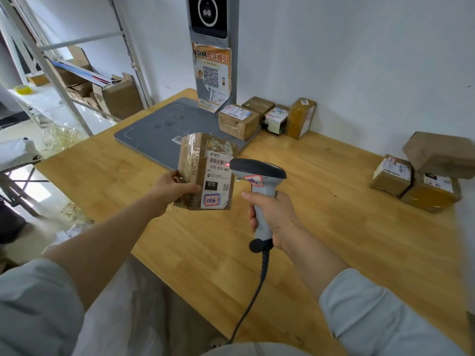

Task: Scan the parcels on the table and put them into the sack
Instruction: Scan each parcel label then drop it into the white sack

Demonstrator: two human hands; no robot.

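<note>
Cardboard parcel (205, 173), edge gripped by left fingers (173, 177).

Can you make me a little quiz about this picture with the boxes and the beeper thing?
1. True or false: the left hand holds a parcel up off the table.
2. Which hand grips the scanner? A) left hand B) right hand C) neither
3. Fill in: the scanner's red light falls on the parcel's white ____.

Key: 1 true; 2 B; 3 label.
</note>
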